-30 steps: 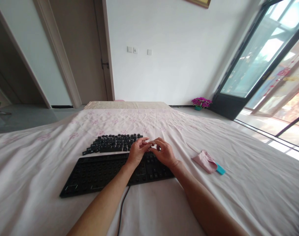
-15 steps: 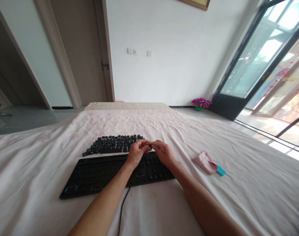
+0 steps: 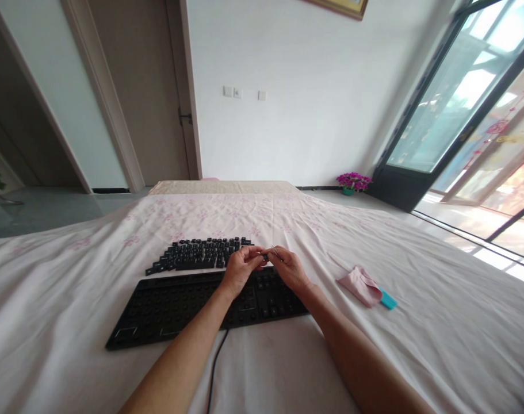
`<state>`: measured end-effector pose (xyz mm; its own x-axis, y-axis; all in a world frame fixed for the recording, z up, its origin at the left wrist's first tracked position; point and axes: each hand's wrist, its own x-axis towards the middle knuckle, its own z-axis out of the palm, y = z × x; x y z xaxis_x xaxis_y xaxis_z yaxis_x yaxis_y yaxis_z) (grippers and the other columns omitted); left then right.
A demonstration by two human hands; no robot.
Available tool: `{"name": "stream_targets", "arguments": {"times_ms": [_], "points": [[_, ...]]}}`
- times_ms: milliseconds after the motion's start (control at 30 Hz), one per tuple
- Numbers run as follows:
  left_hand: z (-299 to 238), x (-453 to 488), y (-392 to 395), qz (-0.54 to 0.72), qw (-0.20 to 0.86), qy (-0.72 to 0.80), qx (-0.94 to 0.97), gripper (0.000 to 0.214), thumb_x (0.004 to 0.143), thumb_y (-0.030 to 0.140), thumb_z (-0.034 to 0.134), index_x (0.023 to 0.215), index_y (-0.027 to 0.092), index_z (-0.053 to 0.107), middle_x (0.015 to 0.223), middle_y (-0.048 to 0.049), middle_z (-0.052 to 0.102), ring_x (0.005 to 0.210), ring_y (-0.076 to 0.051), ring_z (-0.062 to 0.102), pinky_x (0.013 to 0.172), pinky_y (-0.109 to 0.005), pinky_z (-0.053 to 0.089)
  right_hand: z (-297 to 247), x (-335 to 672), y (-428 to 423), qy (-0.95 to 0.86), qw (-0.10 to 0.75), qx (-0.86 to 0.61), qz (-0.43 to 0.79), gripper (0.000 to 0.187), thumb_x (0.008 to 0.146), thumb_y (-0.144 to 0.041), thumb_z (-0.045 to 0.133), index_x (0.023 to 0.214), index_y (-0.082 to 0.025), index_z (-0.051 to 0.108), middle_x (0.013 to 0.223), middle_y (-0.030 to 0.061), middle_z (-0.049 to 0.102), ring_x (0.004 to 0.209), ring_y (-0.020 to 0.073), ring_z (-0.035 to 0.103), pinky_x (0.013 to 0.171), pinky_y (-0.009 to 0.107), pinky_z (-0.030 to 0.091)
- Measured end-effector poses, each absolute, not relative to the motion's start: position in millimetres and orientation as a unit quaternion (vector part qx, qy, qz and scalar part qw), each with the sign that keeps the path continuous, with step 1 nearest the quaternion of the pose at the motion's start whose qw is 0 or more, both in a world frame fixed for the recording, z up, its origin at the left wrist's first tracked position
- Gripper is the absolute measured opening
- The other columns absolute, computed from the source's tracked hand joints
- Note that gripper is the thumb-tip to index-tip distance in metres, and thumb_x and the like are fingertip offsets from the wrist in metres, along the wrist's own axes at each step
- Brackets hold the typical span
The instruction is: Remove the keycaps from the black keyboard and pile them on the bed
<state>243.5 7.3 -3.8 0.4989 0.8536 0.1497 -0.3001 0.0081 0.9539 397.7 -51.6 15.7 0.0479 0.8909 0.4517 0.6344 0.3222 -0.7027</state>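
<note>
Above the upper edge of a black keyboard [image 3: 171, 302], my two hands meet at the fingertips. My left hand [image 3: 241, 269] is closed, pinching a small black keycap [image 3: 266, 257] that the fingers partly cover. Closed beside it, my right hand [image 3: 291, 270] grips a thin metal wire tool [image 3: 274, 250], most of which the fingers hide. Much of the keyboard's left and middle part shows bare key positions, while keys still sit at its right end. Behind it, loose black keycaps [image 3: 197, 255] lie in rows on the cloth.
A pale floral cloth [image 3: 417, 345] with wrinkles covers the table. On the right lie a pink cloth [image 3: 360, 284] and a turquoise piece [image 3: 388, 299] partly beneath it. The keyboard's black cable [image 3: 216, 359] runs toward me between my forearms.
The metal wire tool at my right fingertips shows more plainly now. My fingers have shifted slightly around the keycap, while the keyboard and loose keycaps stay in place.
</note>
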Motion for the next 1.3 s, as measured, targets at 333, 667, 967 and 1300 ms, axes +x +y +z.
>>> {"name": "stream_targets", "arguments": {"times_ms": [333, 667, 967, 1300], "points": [[-1.5, 242.6, 5.6, 0.438, 0.657, 0.253, 0.559, 0.042, 0.071, 0.032, 0.075, 0.106, 0.012, 0.063, 0.078, -0.0039, 0.069, 0.07, -0.016, 0.069, 0.065, -0.024, 0.055, 12.1, 394.4, -51.2, -0.618, 0.515, -0.58, 0.13, 0.016, 0.083, -0.029, 0.059, 0.088, -0.019, 0.07, 0.081, 0.0025, 0.071, 0.076, 0.0174, 0.064, 0.071, 0.027, 0.048], [-0.9, 243.0, 4.4, 0.419, 0.634, 0.252, 0.599, 0.032, 0.076, 0.036, 0.068, 0.098, 0.012, 0.066, 0.08, -0.0062, 0.071, 0.073, -0.018, 0.069, 0.066, -0.027, 0.056, 11.3, 393.1, -50.5, -0.665, 0.514, -0.537, 0.077, 0.017, 0.084, -0.022, 0.058, 0.09, -0.023, 0.074, 0.083, 0.0033, 0.068, 0.077, 0.0164, 0.063, 0.071, 0.026, 0.048], [-1.9, 243.9, 2.5, 0.45, 0.646, 0.245, 0.566, 0.031, 0.078, 0.036, 0.066, 0.099, 0.015, 0.057, 0.079, -0.0038, 0.071, 0.071, -0.017, 0.07, 0.071, -0.03, 0.057, 13.7, 390.9, -53.5, -0.628, 0.474, -0.616, 0.043, 0.012, 0.079, -0.032, 0.065, 0.082, -0.022, 0.07, 0.08, 0.0012, 0.066, 0.058, 0.0117, 0.053, 0.061, 0.025, 0.046], [-2.2, 246.6, 2.3, 0.433, 0.649, 0.242, 0.577, 0.033, 0.076, 0.037, 0.069, 0.095, 0.014, 0.056, 0.079, -0.005, 0.07, 0.07, -0.018, 0.07, 0.067, -0.031, 0.057, 14.3, 393.7, -51.3, -0.62, 0.452, -0.64, 0.044, 0.012, 0.077, -0.031, 0.064, 0.081, -0.022, 0.071, 0.08, 0.0016, 0.067, 0.061, 0.0128, 0.055, 0.058, 0.024, 0.042]]}}
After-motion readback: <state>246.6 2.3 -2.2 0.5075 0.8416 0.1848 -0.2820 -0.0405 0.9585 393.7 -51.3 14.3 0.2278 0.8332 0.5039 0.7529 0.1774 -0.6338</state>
